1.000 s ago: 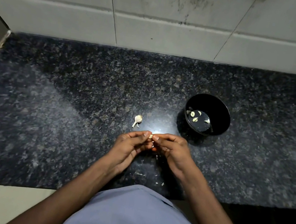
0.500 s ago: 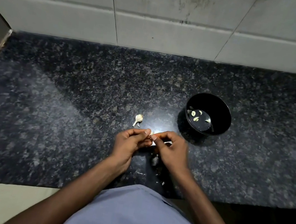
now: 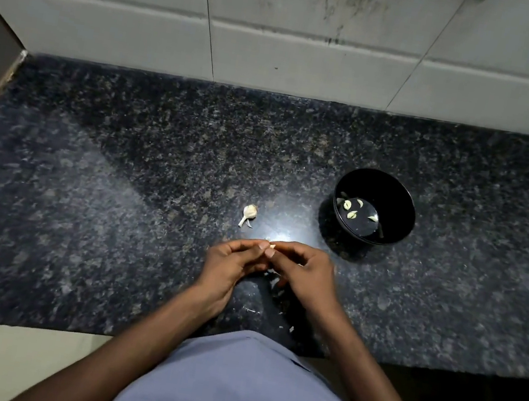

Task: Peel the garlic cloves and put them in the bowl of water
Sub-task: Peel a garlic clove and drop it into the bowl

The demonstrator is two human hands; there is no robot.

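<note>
A garlic clove (image 3: 272, 246) is pinched between the fingertips of both hands, held just above the dark speckled countertop (image 3: 115, 211). The left hand (image 3: 228, 264) is curled in from one side, thumb and forefinger closed on the clove; the right hand (image 3: 305, 274) is curled in from the other, its fingertips met against the same clove. Only a small pale tip of it is seen between the nails, so how much skin is on it cannot be told.

Beyond the hands and a little to the left, the remainder of a garlic bulb (image 3: 249, 213) is seen lying on the stone, stalk pointing toward the person. To the right and farther back, a black bowl (image 3: 394, 200) is stood on the counter, well apart from the hands, with water in it and four peeled cloves (image 3: 352, 214) seen in the water.

Scraps of papery skin (image 3: 285, 325) are scattered on the counter under and behind the wrists. A grey tiled wall (image 3: 280, 47) is seen at the back, and a blue shirt (image 3: 244, 387) at the bottom.
</note>
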